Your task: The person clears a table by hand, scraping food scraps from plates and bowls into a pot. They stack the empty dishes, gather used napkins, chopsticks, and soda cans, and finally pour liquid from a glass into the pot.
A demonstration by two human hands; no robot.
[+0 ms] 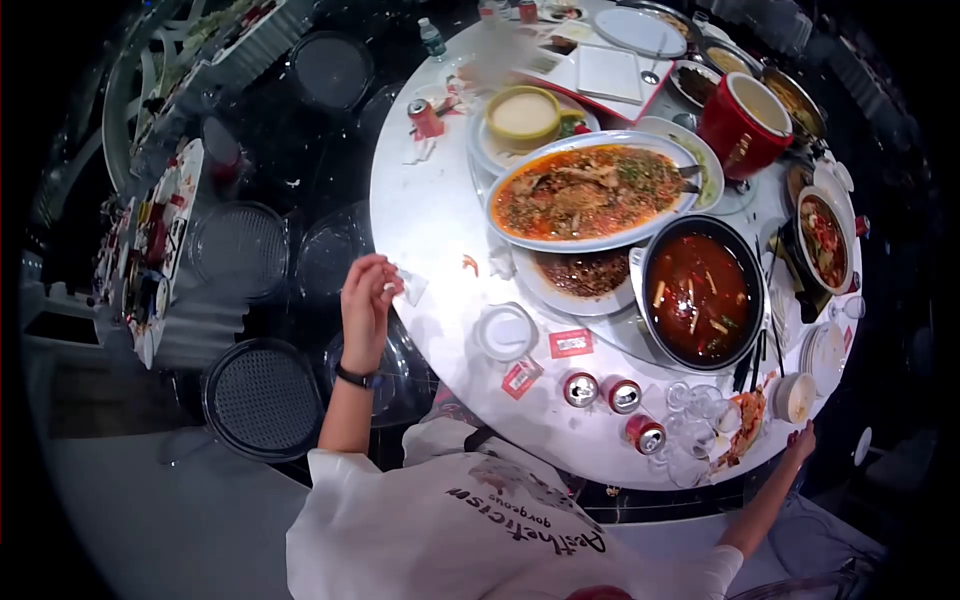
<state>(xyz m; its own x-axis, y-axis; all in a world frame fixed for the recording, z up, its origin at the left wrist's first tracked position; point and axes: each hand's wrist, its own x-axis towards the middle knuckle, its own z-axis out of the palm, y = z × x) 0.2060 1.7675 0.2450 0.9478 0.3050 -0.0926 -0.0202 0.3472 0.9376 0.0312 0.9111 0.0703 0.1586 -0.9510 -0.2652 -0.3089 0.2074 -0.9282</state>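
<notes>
My left hand [368, 292] is raised at the table's left edge, its fingers curled in. A small pale scrap [412, 288] lies just beside it; I cannot make out whether the fingers hold anything. My right hand [800, 440] is at the table's near right edge, just below a stack of small bowls [795, 398]; its fingers are small and partly hidden. Left of those bowls is a heap of reddish food scraps [745, 425], beside clear cups [692, 425]. Red cans [580, 390] stand farther left, near a small white plate [506, 332] and red cards [571, 343].
On the round white table [425, 215] are an oval fish platter [590, 190], a black pot of red soup [702, 295], a yellow bowl [523, 115], a red bucket [740, 130] and a bottle [431, 38]. Dark chairs [262, 398] stand at the left.
</notes>
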